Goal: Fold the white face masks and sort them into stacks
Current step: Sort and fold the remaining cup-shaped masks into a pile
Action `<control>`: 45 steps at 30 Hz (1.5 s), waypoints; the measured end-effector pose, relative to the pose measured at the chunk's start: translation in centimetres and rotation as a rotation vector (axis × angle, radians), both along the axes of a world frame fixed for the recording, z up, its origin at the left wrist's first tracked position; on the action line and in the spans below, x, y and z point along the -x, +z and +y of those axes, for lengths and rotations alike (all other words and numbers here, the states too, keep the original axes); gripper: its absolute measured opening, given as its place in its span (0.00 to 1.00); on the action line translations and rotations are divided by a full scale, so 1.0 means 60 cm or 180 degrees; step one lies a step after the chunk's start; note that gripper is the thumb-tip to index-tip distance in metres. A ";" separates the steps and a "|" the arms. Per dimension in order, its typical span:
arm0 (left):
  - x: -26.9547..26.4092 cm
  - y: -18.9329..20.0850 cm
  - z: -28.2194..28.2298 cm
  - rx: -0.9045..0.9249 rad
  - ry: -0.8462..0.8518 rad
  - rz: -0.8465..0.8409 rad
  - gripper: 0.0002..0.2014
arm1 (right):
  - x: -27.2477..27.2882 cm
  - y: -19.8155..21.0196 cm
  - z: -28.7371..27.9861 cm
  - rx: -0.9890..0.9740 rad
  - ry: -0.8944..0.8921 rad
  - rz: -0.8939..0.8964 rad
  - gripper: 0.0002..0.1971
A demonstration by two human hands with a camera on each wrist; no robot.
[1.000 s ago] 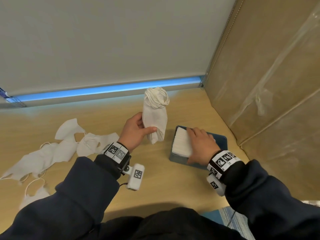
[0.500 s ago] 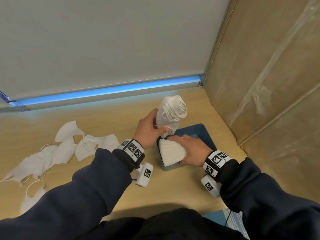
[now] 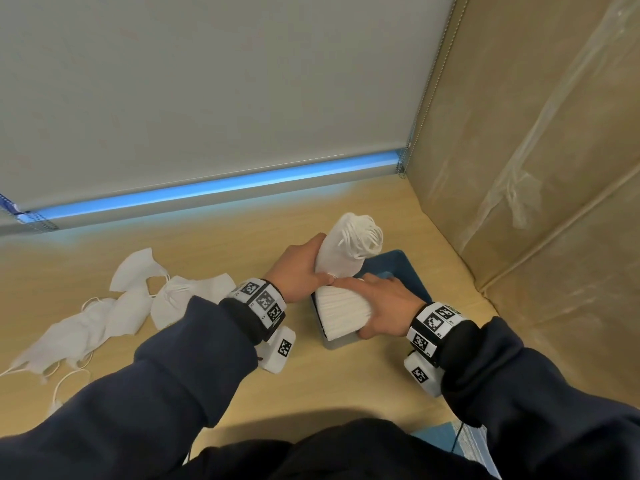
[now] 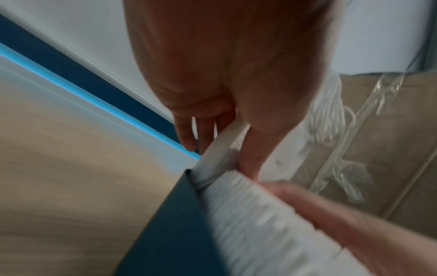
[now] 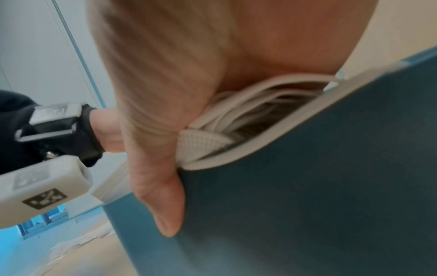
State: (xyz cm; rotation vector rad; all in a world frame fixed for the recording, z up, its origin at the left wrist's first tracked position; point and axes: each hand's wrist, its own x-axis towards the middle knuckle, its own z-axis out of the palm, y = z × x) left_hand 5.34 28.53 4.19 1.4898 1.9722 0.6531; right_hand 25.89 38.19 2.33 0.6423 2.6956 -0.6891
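A blue box (image 3: 401, 268) sits on the wooden table at centre right. My right hand (image 3: 384, 299) grips the stack of folded white masks (image 3: 343, 313) standing on edge inside it, fingers across the top and thumb (image 5: 163, 201) down the outside of the box wall (image 5: 307, 186). My left hand (image 3: 311, 268) pinches an upright bundle of folded masks (image 3: 343, 251), ear loops bunched at its top. The bundle's lower end (image 4: 224, 142) touches the box's left edge (image 4: 175, 224) beside the stack (image 4: 255, 224). Several unfolded masks (image 3: 135, 303) lie loose at the left.
A grey blind (image 3: 207, 81) with a blue-lit sill closes off the back. A plastic-wrapped brown panel (image 3: 536, 168) stands close to the right of the box. Bare table lies between the loose masks and the box. A blue striped cloth (image 3: 460, 441) shows at the near edge.
My left hand carried the bundle right and down to the box. My right hand, which lay on the flat stack, has tipped it up on edge and grips it.
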 end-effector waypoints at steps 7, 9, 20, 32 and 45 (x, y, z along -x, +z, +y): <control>-0.012 0.026 0.026 0.0086 -0.0224 0.1056 0.21 | -0.004 -0.007 -0.004 -0.0027 -0.0016 0.0181 0.54; -0.028 0.027 0.040 0.0189 -0.0419 0.1392 0.18 | -0.013 -0.011 -0.010 -0.0006 -0.0006 0.0328 0.53; -0.070 0.020 0.068 0.0147 -0.0575 0.1979 0.17 | -0.032 0.118 0.034 -0.0735 -0.0836 0.1409 0.20; -0.067 -0.014 0.050 0.0459 -0.0467 0.1931 0.10 | 0.038 0.042 0.126 -0.1169 -0.0525 -0.0231 0.09; -0.017 -0.027 -0.027 -0.0321 0.0378 0.0988 0.12 | -0.013 0.055 0.159 0.1146 -0.1942 0.0727 0.07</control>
